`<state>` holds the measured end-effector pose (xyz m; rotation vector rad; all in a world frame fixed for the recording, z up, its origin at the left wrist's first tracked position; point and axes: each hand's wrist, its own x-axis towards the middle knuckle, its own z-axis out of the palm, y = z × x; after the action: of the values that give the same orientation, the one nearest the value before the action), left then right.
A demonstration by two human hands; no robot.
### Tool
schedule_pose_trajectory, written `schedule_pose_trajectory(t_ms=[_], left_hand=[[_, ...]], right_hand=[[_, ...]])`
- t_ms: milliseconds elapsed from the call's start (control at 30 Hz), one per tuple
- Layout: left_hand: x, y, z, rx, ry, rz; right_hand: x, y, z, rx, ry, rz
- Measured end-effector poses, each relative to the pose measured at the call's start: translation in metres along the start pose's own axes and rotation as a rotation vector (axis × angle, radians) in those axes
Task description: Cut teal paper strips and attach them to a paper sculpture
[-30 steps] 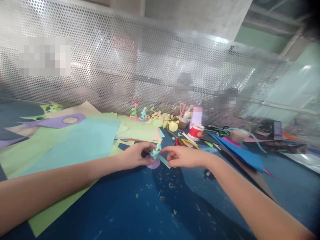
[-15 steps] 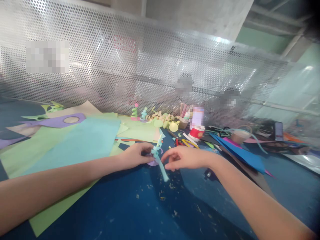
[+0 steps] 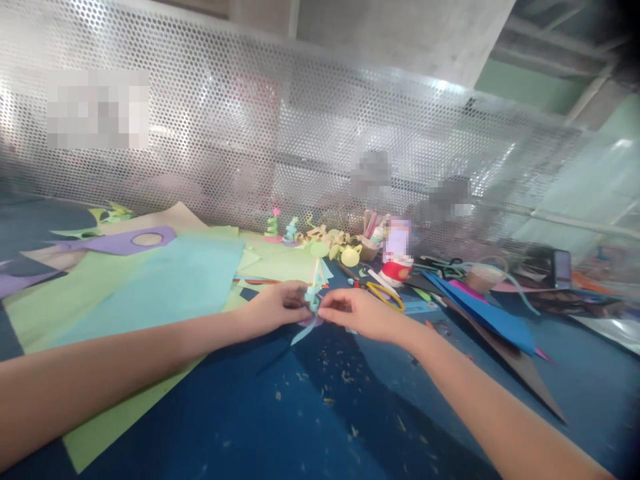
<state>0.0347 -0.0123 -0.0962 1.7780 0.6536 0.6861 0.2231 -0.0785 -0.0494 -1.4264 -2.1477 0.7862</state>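
Note:
Between my hands stands a small paper piece: a light-blue strip (image 3: 313, 299) folded in zigzags around a thin pale stick, over a round purple paper base (image 3: 314, 321). The strip's loose tail (image 3: 302, 335) hangs toward me, down to the left. My left hand (image 3: 270, 311) is closed on the piece from the left, thumb and fingers at the folds. From the right, my right hand (image 3: 364, 313) pinches at the blue strip's folds; the fingertips partly hide the contact.
Large green and blue paper sheets (image 3: 150, 287) lie to the left. Behind stand a finished-looking pink-and-green paper tree (image 3: 273, 227) and a blue one (image 3: 291, 231). Yellow-handled scissors (image 3: 385, 297), a red-and-white cup (image 3: 397, 272) and blue foam sheets (image 3: 483, 317) sit to the right. Perforated metal screens the back.
My right hand has moved left from beside the strip and closed at its folds. The strip's tail has swung from lower right to lower left. My left hand stays at the piece.

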Motion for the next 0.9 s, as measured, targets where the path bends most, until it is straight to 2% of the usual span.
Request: schedule_pose_trajectory(t_ms=[200, 367, 500, 700, 900], left_hand=[[0.002, -0.003, -0.003, 0.093, -0.006, -0.009], [0.0, -0.003, -0.004, 0.095, -0.03, -0.004], [-0.001, -0.001, -0.006, 0.138, 0.005, -0.035], [-0.004, 0.003, -0.004, 0.102, -0.07, 0.048], [-0.007, 0.009, 0.002, 0.192, -0.097, 0.143]], right_hand=[[0.003, 0.003, 0.009, -0.034, 0.045, 0.013], [0.009, 0.015, 0.019, -0.037, 0.137, 0.022], [0.011, 0.023, 0.023, 0.0, 0.166, 0.008], [0.01, 0.023, 0.025, -0.035, 0.178, -0.005], [0.009, 0.023, 0.029, -0.072, 0.169, -0.002]])
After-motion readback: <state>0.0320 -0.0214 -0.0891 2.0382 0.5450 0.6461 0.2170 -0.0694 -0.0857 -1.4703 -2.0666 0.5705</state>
